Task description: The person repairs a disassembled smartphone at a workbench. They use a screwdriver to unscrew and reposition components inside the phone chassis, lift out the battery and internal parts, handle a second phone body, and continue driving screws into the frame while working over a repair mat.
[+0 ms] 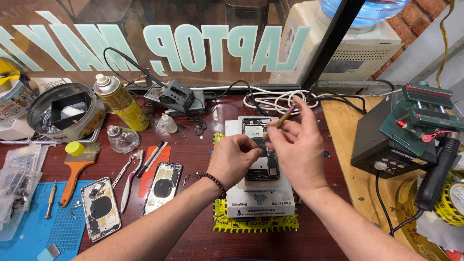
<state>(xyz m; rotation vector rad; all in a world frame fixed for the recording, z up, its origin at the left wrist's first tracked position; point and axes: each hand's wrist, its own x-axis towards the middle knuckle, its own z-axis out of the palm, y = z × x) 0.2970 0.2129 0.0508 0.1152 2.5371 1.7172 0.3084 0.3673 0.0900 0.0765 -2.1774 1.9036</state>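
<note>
We work on an opened phone on a white heating pad, in the middle of the repair.

The red-brown table carries the white pad, and on it lies the open phone, back removed, inner parts visible, still not closed. Our right hand grasps a thin tool with a wooden handle, its tip down at the phone. Our left hand is clenched, fingertips pinched just beside that tip; what it pinches we cannot tell. At the left lie two more phone backs, also open, a brush, a yellow spray can and tweezers.
</note>
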